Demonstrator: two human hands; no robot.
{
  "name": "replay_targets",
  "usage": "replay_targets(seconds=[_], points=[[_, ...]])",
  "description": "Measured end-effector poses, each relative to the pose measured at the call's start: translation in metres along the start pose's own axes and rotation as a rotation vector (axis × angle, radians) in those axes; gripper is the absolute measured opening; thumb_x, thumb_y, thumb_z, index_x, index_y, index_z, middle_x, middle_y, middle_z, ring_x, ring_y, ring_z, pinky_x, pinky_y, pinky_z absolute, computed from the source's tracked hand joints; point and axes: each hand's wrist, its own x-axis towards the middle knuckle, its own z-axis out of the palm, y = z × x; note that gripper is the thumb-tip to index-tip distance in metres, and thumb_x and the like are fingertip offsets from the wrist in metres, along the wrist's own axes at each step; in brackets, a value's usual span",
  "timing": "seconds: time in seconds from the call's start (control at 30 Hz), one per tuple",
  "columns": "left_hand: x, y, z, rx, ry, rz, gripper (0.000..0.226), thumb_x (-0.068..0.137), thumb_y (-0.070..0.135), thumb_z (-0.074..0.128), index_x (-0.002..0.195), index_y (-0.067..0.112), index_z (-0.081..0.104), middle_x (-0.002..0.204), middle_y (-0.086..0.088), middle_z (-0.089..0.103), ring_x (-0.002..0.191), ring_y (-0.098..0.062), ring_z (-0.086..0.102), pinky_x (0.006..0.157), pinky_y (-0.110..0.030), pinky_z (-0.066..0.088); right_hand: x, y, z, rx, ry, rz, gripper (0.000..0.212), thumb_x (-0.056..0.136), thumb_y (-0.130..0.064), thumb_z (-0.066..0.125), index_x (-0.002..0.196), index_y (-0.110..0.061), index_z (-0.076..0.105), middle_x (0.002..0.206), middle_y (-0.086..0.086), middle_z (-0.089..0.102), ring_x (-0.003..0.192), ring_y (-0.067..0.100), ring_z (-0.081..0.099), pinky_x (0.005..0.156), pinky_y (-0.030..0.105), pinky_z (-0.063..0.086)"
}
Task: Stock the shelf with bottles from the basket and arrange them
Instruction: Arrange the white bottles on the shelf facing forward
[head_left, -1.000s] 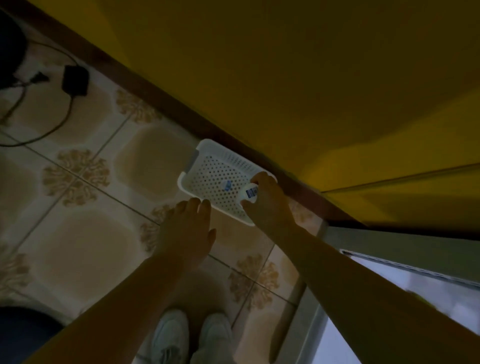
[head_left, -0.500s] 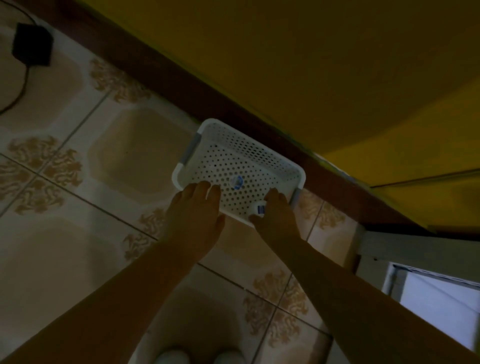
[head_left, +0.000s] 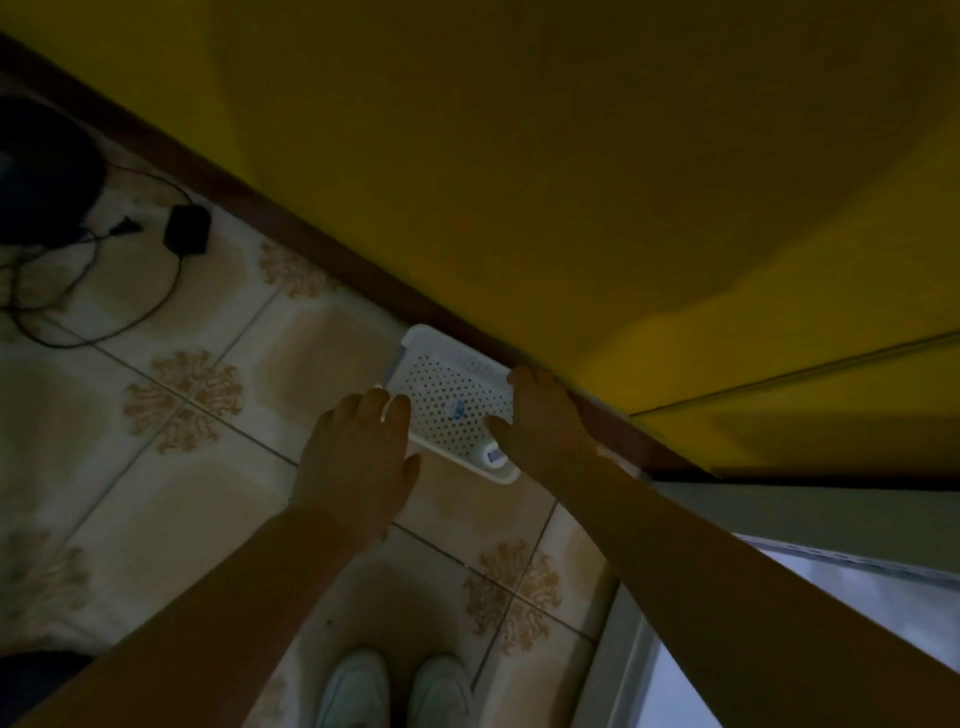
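Basket (head_left: 452, 400) nearly empty, one bottle (head_left: 493, 457) remaining in near-right corner. Left hand (head_left: 358, 457) flat at rim; right hand (head_left: 545, 421) beside bottle, grip unclear.

A white perforated plastic basket (head_left: 452, 395) sits on the patterned tiled floor (head_left: 156, 493) at frame centre, its far side against the dark skirting board (head_left: 322, 260). The left hand (head_left: 358, 457) rests at its near-left rim, and the right hand (head_left: 545, 421) lies over its right end. A small white labelled bottle (head_left: 493, 457) sits in its near-right corner.
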Motion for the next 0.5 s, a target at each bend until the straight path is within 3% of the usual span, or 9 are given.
replay_targets(seconds=[0.07,0.17,0.23,0.3,0.37,0.43,0.5], points=[[-0.025,0.007,-0.056,0.004,0.005,0.003,0.055,0.073,0.032,0.076,0.118,0.005,0.059,0.114,-0.014,0.061,0.101,-0.032,0.061,0.081,-0.04,0.051,-0.031,-0.021,-0.049,-0.025,0.021,-0.057,0.057,0.094,-0.037,0.055,0.138,-0.007,0.035,0.136,0.013,0.041,0.126,0.029,0.042,0.104,0.038,0.038],[-0.059,0.018,-0.151,0.028,0.053,-0.018,0.058,0.047,0.029,0.092,0.095,0.004,0.069,0.087,-0.012,0.068,0.073,-0.029,0.068,0.059,-0.036,0.055,-0.082,-0.055,-0.137,-0.036,0.046,-0.128,0.055,0.097,-0.036,0.052,0.141,-0.009,0.032,0.139,0.013,0.038,0.126,0.03,0.04,0.104,0.038,0.037],[-0.082,0.029,-0.219,0.027,0.112,-0.024,0.058,0.042,0.029,0.094,0.09,0.005,0.07,0.082,-0.011,0.068,0.067,-0.028,0.068,0.053,-0.033,0.055,-0.118,-0.08,-0.199,-0.019,0.077,-0.155,0.056,0.098,-0.034,0.051,0.144,-0.009,0.028,0.142,0.012,0.036,0.128,0.03,0.038,0.105,0.039,0.037],[-0.105,0.044,-0.296,0.031,0.131,-0.024,0.052,0.061,0.033,0.087,0.102,0.009,0.066,0.098,-0.009,0.067,0.084,-0.027,0.067,0.065,-0.035,0.056,-0.155,-0.105,-0.263,-0.006,0.141,-0.189,0.055,0.099,-0.032,0.05,0.144,-0.01,0.029,0.142,0.012,0.036,0.128,0.03,0.039,0.104,0.04,0.037],[-0.127,0.059,-0.362,0.015,0.182,-0.042,0.046,0.088,0.039,0.06,0.127,0.016,0.05,0.125,-0.004,0.054,0.112,-0.024,0.054,0.088,-0.034,0.047,-0.194,-0.126,-0.325,0.01,0.217,-0.215,0.053,0.098,-0.031,0.051,0.143,-0.012,0.03,0.142,0.01,0.036,0.128,0.029,0.039,0.104,0.041,0.039],[-0.149,0.072,-0.422,0.044,0.237,-0.031,0.048,0.096,0.043,0.043,0.137,0.02,0.036,0.135,0.0,0.042,0.123,-0.021,0.042,0.097,-0.03,0.04,-0.235,-0.144,-0.382,0.016,0.285,-0.235,0.051,0.098,-0.031,0.051,0.141,-0.011,0.032,0.14,0.01,0.037,0.128,0.028,0.039,0.103,0.041,0.04],[-0.171,0.084,-0.474,0.055,0.292,-0.003,0.049,0.096,0.044,0.041,0.138,0.02,0.033,0.138,0.0,0.039,0.126,-0.02,0.039,0.099,-0.029,0.038,-0.274,-0.157,-0.432,0.011,0.354,-0.25,0.05,0.097,-0.031,0.052,0.139,-0.011,0.034,0.137,0.01,0.04,0.127,0.028,0.041,0.1,0.039,0.042]])
